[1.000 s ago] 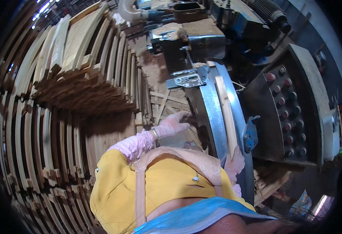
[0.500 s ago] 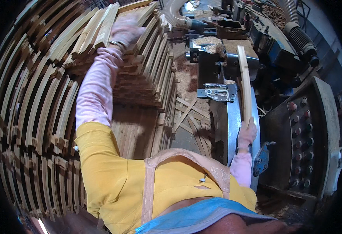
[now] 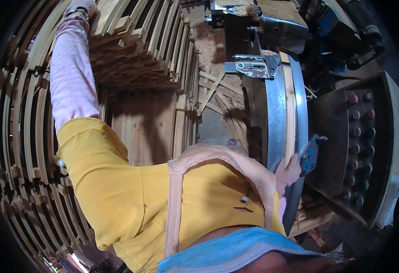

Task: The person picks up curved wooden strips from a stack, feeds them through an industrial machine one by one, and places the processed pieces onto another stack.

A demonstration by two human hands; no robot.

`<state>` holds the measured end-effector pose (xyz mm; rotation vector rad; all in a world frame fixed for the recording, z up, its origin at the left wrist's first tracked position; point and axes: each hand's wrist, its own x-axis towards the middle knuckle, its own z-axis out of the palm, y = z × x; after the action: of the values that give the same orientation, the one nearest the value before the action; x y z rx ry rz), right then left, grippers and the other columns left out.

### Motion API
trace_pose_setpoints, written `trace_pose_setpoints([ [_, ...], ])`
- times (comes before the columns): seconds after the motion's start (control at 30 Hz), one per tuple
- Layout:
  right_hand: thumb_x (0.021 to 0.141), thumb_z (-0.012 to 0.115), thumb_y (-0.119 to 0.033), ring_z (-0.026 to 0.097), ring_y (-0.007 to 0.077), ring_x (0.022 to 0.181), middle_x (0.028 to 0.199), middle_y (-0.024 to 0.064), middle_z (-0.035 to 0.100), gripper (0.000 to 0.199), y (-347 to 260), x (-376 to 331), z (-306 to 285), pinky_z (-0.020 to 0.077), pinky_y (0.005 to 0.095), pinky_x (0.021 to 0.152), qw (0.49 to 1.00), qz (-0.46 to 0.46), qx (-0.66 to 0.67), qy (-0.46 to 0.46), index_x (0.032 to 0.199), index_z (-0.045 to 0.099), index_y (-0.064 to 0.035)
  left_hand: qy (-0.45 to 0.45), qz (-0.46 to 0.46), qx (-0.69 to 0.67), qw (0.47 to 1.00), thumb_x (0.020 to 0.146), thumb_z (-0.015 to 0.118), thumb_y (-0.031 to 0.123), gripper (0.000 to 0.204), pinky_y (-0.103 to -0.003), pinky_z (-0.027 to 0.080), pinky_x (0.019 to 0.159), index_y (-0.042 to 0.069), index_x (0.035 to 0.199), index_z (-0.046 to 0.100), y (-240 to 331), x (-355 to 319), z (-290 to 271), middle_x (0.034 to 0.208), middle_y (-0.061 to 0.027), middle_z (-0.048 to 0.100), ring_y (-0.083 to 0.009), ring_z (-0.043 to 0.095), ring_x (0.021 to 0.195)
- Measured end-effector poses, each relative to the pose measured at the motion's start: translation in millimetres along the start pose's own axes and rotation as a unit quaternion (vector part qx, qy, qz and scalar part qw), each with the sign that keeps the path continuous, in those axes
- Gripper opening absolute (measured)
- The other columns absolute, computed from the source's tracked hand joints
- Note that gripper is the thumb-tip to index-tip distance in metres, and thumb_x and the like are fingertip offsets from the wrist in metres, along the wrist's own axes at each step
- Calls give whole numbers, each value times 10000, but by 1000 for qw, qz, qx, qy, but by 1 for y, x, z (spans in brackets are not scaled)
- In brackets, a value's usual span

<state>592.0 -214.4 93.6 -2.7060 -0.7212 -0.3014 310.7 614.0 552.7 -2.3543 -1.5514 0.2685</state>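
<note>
My right hand (image 3: 289, 174) grips the near end of a pale wooden strip (image 3: 290, 109), slightly blurred. The strip lies lengthwise on the metal bed (image 3: 276, 109) of a woodworking machine, its far end beside a metal bracket (image 3: 255, 67). At the upper left, my left hand (image 3: 84, 4) reaches over a tall stack of wooden strips (image 3: 163, 32). The picture's top edge cuts off its fingers, so what they touch is hidden.
A control box (image 3: 359, 145) with rows of buttons stands right of the bed. Near it sits a blue clamp-like fitting (image 3: 309, 157). Loose wood pieces (image 3: 222, 102) lie on the floor between stack and machine. More stacked strips (image 3: 40, 132) line the left side.
The view has tipped downward. My right hand has drawn the strip back toward me, and it now lies along the bed. My left hand has moved farther left over the stack.
</note>
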Motion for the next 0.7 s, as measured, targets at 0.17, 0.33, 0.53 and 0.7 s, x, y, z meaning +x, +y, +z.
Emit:
trace_pose_setpoints([
  [0.17,865,741,-282,654,381,980,1098,150,704,499,-29,104,51,515,526,853,993,-111,6,47,1320,644,-102,138,-60,-4,989,832,694,345,518,-447,544,976,2,1220,711,25,-67,5,1219,-233,719,-383,692,1147],
  [0.33,872,730,-299,654,363,1017,1118,121,711,487,-42,159,96,525,492,874,991,-127,-9,36,1327,649,-147,287,72,-354,887,849,723,301,508,-421,559,940,0,1255,677,89,-129,6,1206,-194,725,-327,702,1123],
  [0.53,949,719,-302,483,321,1442,1563,230,493,763,-139,226,65,368,371,1191,892,6,384,-237,1592,396,-51,207,222,-723,621,869,756,248,510,-389,576,896,-3,1296,637,281,-216,69,1189,-148,732,-259,714,1093],
  [0.7,833,799,-165,617,418,1227,1383,220,603,858,-213,145,-12,510,474,1048,925,-272,258,67,1578,387,-59,-17,265,-817,512,875,739,125,696,-334,566,933,1,1479,418,453,-343,119,1238,-121,684,-183,674,1111],
])
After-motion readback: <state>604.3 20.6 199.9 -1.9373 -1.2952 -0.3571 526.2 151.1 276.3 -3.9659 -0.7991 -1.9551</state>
